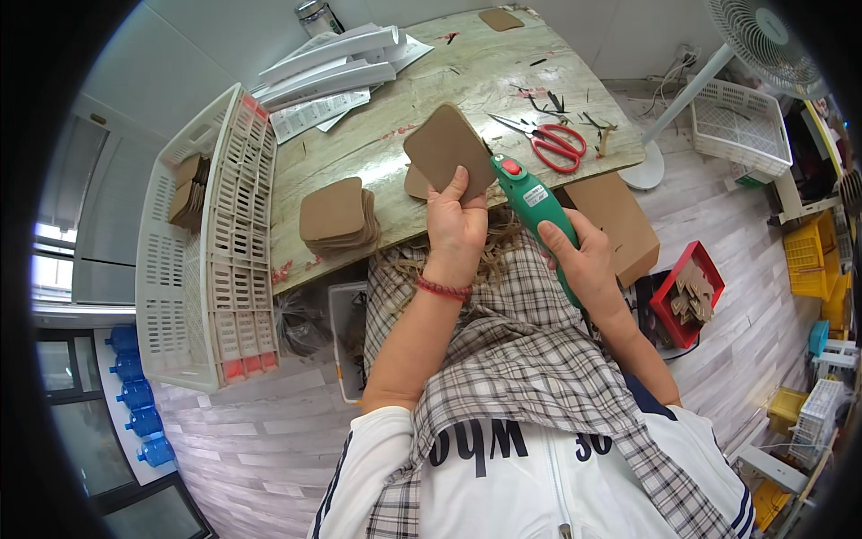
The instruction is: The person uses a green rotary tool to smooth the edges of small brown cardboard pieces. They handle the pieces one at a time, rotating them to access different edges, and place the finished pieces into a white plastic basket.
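Note:
My left hand (456,229) grips a flat brown square piece (442,148) with rounded corners, thumb on top, over the table's near edge. Wrapped in my right hand (585,265) is a green handheld electric cutter (537,199) with a red button. Its tip meets or nearly meets the right edge of the piece; the exact contact is too small to tell. Partly hidden behind my left hand lies another brown piece (416,184). A stack of similar pieces (332,214) stands to the left. Thin tan trimmings (496,260) lie on my checked apron.
Red-handled scissors (558,149) and dark scraps lie on the table (359,153), with papers (337,76) farther back. A white plastic crate (242,234) with brown pieces stands left. On the right are a cardboard box (615,220), a red tray (691,292) and a fan (763,45).

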Tool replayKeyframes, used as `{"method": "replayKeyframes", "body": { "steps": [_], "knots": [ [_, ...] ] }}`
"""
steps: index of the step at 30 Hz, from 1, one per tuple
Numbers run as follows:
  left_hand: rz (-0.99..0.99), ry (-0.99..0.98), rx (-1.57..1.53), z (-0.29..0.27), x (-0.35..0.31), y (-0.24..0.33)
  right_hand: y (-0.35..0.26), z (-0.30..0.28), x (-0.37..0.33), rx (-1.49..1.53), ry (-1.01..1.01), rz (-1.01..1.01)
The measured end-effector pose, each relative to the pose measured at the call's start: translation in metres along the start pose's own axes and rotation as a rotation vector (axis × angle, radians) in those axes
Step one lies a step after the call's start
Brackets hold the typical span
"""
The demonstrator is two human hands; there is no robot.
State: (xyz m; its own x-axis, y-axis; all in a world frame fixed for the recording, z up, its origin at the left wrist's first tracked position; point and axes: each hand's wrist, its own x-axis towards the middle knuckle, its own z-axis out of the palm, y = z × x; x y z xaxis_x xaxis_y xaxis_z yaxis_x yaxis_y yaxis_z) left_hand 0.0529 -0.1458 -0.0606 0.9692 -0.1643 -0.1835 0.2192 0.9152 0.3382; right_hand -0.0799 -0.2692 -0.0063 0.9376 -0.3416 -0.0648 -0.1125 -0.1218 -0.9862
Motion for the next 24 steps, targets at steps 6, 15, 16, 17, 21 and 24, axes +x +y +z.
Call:
{"method": "replayKeyframes", "body": {
  "steps": [6,15,16,17,21,24],
  "knots": [
    [-0.01,-0.068,0.08,-0.004,-0.013,-0.006,0.003,-0.003,0.004,0.03,0.02,-0.013],
    [-0.06,-0.086,0.213,-0.014,-0.029,-0.006,-0.004,-0.009,0.009,0.076,0.033,-0.043],
    [-0.05,-0.107,0.237,-0.017,-0.029,-0.004,-0.004,-0.01,0.01,0.093,0.026,-0.044],
    [-0.041,-0.128,0.261,-0.021,-0.028,-0.001,-0.005,-0.012,0.009,0.081,0.014,-0.025],
    [0.002,-0.162,0.418,-0.03,-0.022,0.019,-0.011,-0.027,0.004,0.051,-0.07,0.033],
    [-0.018,-0.211,0.552,-0.041,-0.013,0.041,-0.013,-0.038,-0.001,-0.016,-0.15,0.045]
  ]
}}
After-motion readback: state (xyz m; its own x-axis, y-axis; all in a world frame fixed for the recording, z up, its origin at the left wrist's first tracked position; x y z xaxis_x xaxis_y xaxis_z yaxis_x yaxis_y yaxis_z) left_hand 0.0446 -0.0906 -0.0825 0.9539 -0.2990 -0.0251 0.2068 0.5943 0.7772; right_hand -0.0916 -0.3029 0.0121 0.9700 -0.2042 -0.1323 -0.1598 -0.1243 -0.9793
